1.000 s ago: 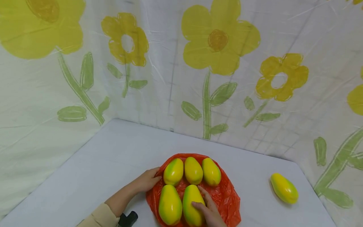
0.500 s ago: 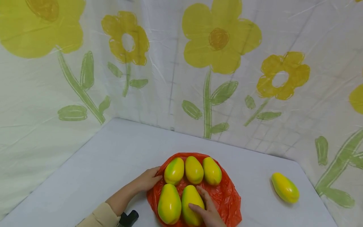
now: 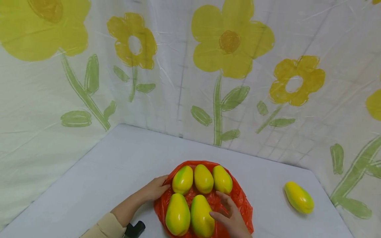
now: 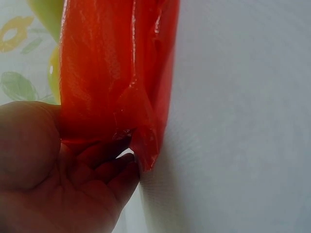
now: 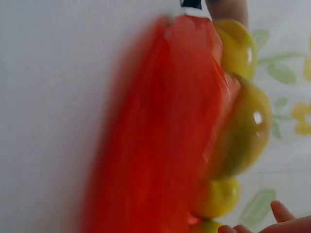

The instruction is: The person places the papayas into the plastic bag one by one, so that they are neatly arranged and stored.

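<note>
A red plastic bag (image 3: 244, 206) lies spread wide in the head view, with several yellow-green papayas in it. Three sit in the back row; the left front papaya (image 3: 177, 215) and the right front papaya (image 3: 202, 216) lie nearer me. My left hand (image 3: 155, 189) holds the bag's left edge; in the left wrist view its thumb and fingers are on either side of the red plastic (image 4: 97, 73). My right hand (image 3: 233, 216) hovers over the bag's right part, fingers spread and holding nothing, close beside the right front papaya. Only its fingertips (image 5: 277, 213) show in the right wrist view.
A single papaya (image 3: 299, 197) lies on the white table (image 3: 143, 148) to the right, near its right edge. A flower-print curtain (image 3: 166, 82) hangs behind and to the left. A black wrist device (image 3: 135, 228) sits by the left sleeve (image 3: 107, 226).
My right hand has let go of the right front papaya and shifted right and slightly up, off it. My left hand has stayed on the bag's edge.
</note>
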The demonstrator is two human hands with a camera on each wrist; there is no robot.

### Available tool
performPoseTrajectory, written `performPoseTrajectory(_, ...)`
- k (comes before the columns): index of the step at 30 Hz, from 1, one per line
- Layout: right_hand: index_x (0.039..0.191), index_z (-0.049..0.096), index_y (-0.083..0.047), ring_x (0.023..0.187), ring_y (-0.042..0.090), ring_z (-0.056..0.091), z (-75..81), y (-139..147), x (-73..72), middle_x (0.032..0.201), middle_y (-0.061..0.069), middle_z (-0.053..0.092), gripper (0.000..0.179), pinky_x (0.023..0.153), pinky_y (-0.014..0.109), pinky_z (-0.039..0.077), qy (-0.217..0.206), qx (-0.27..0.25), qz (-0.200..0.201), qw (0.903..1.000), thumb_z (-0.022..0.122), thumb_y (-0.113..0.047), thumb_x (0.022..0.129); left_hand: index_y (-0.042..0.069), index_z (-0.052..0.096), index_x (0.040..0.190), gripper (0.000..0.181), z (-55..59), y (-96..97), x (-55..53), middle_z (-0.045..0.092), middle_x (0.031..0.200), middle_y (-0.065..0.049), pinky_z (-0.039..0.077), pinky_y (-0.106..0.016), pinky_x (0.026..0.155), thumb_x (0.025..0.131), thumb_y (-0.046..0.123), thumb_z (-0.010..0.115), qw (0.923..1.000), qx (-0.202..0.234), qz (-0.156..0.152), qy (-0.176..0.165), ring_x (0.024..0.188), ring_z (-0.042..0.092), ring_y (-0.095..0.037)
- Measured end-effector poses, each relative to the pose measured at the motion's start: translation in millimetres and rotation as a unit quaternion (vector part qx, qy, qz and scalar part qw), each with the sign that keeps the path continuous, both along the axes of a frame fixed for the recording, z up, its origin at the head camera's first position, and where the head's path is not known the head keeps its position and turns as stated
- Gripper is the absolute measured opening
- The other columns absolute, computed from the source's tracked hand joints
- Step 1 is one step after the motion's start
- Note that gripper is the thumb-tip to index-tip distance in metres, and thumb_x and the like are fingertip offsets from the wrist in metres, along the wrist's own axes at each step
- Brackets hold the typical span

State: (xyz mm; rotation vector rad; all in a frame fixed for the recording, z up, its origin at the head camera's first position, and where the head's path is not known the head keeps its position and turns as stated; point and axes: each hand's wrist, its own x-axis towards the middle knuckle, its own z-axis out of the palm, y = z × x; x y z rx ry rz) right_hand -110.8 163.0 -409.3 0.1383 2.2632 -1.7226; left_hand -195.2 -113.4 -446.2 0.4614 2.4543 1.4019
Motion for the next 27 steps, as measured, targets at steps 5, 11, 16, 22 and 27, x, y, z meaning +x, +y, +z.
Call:
performPoseTrajectory(5,0.141,0.031,-0.011,0.133,0.049,0.025,11.3,16.9,-2.3,0.149,0.024,0.024,0.072,0.100,0.060,0.037,0.035,0.027,-0.032,0.9985,0.068,-0.032,0.083,0.003,0.052,0.123,0.030,-0.1,-0.1,-0.1,0.062,0.105,-0.010,0.057,-0.031,0.068,0.095,0.011,0.048,1.0000,-0.003,-0.001,0.005,0.077,0.058,-0.015)
performPoseTrajectory(11,0.143,0.025,-0.015,0.132,0.052,0.026,24.2,42.0,-11.0,0.150,0.024,0.020,0.076,0.092,0.054,0.046,0.026,0.032,-0.056,0.9976,0.068,-0.031,0.083,0.002,0.051,0.123,0.030,0.5,0.0,0.5,0.062,0.105,-0.010,0.057,-0.031,0.069,0.095,0.012,0.048,1.0000,-0.008,0.001,0.006,0.077,0.058,-0.015)
performPoseTrajectory(16,0.144,0.023,-0.014,0.137,0.048,0.010,34.5,67.2,-20.9,0.153,0.023,0.010,0.079,0.108,0.061,0.022,0.036,0.095,-0.058,0.9932,0.069,-0.032,0.082,0.002,0.051,0.124,0.031,0.8,0.5,1.1,0.062,0.106,-0.010,0.057,-0.032,0.070,0.095,0.011,0.047,0.9999,-0.012,0.002,0.010,0.078,0.057,-0.015)
performPoseTrajectory(22,0.147,0.016,-0.012,0.138,0.046,0.007,40.1,99.1,-33.3,0.154,0.022,0.008,0.091,0.110,0.061,0.016,0.057,0.166,-0.064,0.9824,0.072,-0.032,0.079,0.001,0.051,0.124,0.031,0.7,0.8,0.9,0.062,0.107,-0.011,0.057,-0.032,0.071,0.095,0.011,0.047,0.9999,-0.012,0.002,0.009,0.079,0.057,-0.015)
performPoseTrajectory(27,0.150,0.003,-0.014,0.132,0.057,0.008,40.8,128.6,-43.6,0.154,0.024,-0.008,0.101,0.102,0.068,0.024,0.044,0.204,-0.075,0.9751,0.071,-0.037,0.080,0.001,0.051,0.125,0.031,1.3,0.9,0.9,0.062,0.107,-0.011,0.057,-0.032,0.070,0.095,0.010,0.047,0.9999,-0.011,-0.002,0.012,0.078,0.057,-0.015)
